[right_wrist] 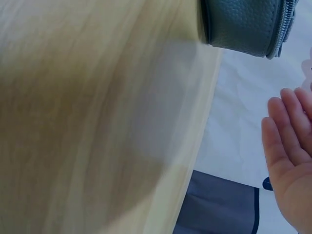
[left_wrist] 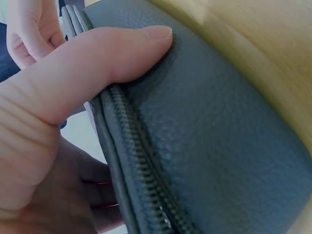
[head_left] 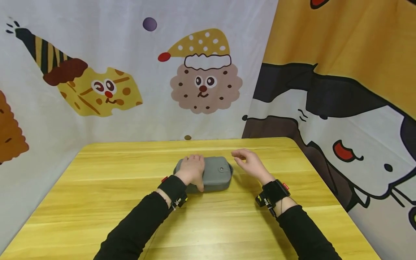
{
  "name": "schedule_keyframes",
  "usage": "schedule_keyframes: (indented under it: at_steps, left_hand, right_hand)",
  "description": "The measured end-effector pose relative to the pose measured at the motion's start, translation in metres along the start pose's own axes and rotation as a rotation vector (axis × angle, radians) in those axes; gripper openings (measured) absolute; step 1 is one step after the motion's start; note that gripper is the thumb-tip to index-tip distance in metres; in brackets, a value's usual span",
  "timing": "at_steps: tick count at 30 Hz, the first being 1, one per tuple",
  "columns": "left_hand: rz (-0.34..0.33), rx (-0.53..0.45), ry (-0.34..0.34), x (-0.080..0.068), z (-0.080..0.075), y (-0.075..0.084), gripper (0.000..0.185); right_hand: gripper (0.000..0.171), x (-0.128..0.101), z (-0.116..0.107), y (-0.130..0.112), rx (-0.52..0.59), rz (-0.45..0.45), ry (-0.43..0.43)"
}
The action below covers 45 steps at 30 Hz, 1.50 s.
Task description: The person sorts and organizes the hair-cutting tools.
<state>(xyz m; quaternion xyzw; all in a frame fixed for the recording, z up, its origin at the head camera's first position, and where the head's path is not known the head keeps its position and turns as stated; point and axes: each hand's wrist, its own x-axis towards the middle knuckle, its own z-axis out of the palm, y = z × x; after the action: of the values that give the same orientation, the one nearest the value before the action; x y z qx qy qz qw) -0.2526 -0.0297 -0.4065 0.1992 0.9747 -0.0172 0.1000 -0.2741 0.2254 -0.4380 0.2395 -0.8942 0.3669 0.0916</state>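
Observation:
A grey zippered case (head_left: 216, 169) with a leather-like grain lies on the table, a small snap tab on the right part of its lid. My left hand (head_left: 192, 170) grips its left part, fingers across the lid and thumb down the front side. In the left wrist view the thumb (left_wrist: 122, 51) presses on the case's side (left_wrist: 214, 122), just past the zipper (left_wrist: 139, 156). To the right of the case, apart from it, my right hand (head_left: 250, 164) is held with relaxed fingers and nothing in it. The right wrist view shows its fingers extended beside the case's end (right_wrist: 241, 22).
The wood-grain table (head_left: 97, 202) reaches back to a curtain (head_left: 123, 126) printed with cartoon figures. A second, orange and white cartoon cloth (head_left: 351, 90) hangs along the right side. Black bands with small cameras sit on both wrists.

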Motion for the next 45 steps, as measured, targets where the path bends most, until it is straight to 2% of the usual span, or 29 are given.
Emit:
schedule_keyframes:
  at_steps: [9, 13, 17, 20, 25, 29, 35, 38, 42, 45]
  left_hand:
    - [-0.004, 0.022, 0.000, 0.000, -0.001, 0.001, 0.122]
    - [-0.010, 0.022, -0.003, 0.001, 0.000, 0.001, 0.123]
    - [-0.013, 0.025, -0.002, 0.001, 0.000, 0.000, 0.122]
    - [-0.012, 0.027, -0.003, 0.000, 0.001, -0.001, 0.123]
    - [0.024, 0.022, 0.011, 0.000, 0.001, -0.005, 0.121]
    - [0.106, 0.065, 0.033, -0.001, 0.001, -0.013, 0.120]
    - [0.278, 0.234, 0.082, 0.003, 0.000, -0.030, 0.120]
    - [0.354, 0.270, 0.083, 0.007, -0.001, -0.039, 0.124]
    - [0.425, 0.296, 0.073, 0.009, -0.003, -0.050, 0.128]
    - [0.471, 0.349, 0.097, 0.011, -0.004, -0.055, 0.129]
  right_hand:
    - [0.031, 0.005, 0.003, 0.002, 0.033, 0.189, -0.180]
    - [0.034, 0.008, 0.006, 0.004, 0.234, 0.318, -0.271]
    - [0.037, 0.009, 0.011, 0.010, 0.462, 0.393, -0.348]
    - [0.034, 0.010, 0.012, 0.013, 0.524, 0.403, -0.367]
    - [0.031, 0.006, 0.014, 0.012, 0.540, 0.440, -0.350]
    - [0.029, 0.000, 0.016, 0.009, 0.569, 0.429, -0.365]
    - [0.030, -0.017, 0.013, 0.002, 0.596, 0.365, -0.443]
    - [0.030, -0.022, 0.013, -0.003, 0.612, 0.328, -0.483]
    - [0.028, -0.024, 0.014, -0.011, 0.547, 0.250, -0.538]
    - [0.027, -0.022, 0.015, -0.018, 0.456, 0.194, -0.556]
